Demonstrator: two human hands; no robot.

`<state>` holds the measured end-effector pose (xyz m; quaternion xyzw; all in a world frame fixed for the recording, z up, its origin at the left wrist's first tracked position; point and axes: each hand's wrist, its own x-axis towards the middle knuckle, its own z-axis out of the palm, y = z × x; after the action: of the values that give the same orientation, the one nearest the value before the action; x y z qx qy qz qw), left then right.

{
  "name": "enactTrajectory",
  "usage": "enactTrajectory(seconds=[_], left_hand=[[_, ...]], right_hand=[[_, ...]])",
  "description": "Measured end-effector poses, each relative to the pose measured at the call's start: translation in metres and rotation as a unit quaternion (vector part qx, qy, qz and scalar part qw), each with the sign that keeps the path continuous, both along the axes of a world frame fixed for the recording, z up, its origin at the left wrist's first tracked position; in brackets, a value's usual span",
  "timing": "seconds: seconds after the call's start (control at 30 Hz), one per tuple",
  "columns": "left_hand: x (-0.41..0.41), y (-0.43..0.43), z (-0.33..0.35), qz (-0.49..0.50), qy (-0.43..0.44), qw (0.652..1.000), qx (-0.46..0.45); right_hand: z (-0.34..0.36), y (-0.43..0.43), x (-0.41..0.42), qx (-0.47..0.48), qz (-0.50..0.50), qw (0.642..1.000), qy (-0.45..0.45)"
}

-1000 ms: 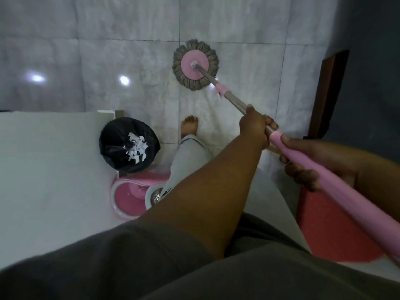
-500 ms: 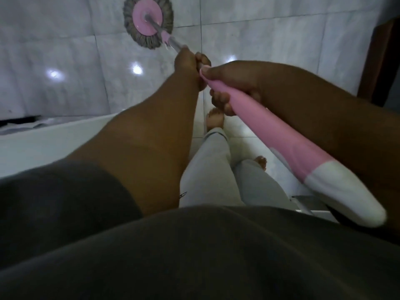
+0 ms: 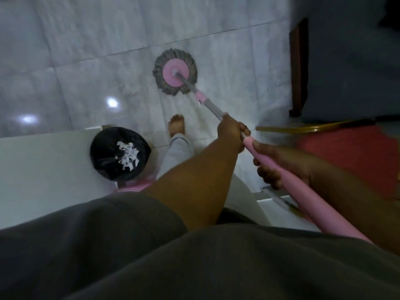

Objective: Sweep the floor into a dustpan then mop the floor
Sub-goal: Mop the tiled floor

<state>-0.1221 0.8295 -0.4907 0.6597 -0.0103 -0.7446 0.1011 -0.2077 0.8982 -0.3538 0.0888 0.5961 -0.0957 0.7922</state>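
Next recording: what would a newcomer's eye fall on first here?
The round mop head, a pink disc ringed with grey strands, lies on the pale tiled floor at upper centre. Its pink handle slants down to the right, gripped by the left hand and, nearer the camera, the right hand. At left, a black-lined bin holds white paper scraps.

The mop [image 3: 175, 75] lays its round head, grey strands around a pink disc, flat on the pale tiled floor [image 3: 86, 50], beyond and right of the black-lined bin [image 3: 120, 155]. Its grey-and-pink handle slants back rightward.
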Motion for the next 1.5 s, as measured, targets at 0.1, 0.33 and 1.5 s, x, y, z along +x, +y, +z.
enactTrajectory(seconds=[0.1,0.33,1.5], left_hand=[[-0.033,0.064,0.018,-0.096,-0.001,0.995,0.025],[-0.058,0.109,0.037,-0.190,0.019,0.979,0.068],[-0.100,-0.146,-0.023,-0.180,-0.038,0.982,-0.054]], right_hand=[[0.029,0.070,-0.022,0.029,-0.076,0.997,0.002],[0.034,0.135,-0.039,0.070,-0.170,0.983,-0.014],[-0.042,-0.102,-0.056,-0.057,-0.254,0.966,0.005]])
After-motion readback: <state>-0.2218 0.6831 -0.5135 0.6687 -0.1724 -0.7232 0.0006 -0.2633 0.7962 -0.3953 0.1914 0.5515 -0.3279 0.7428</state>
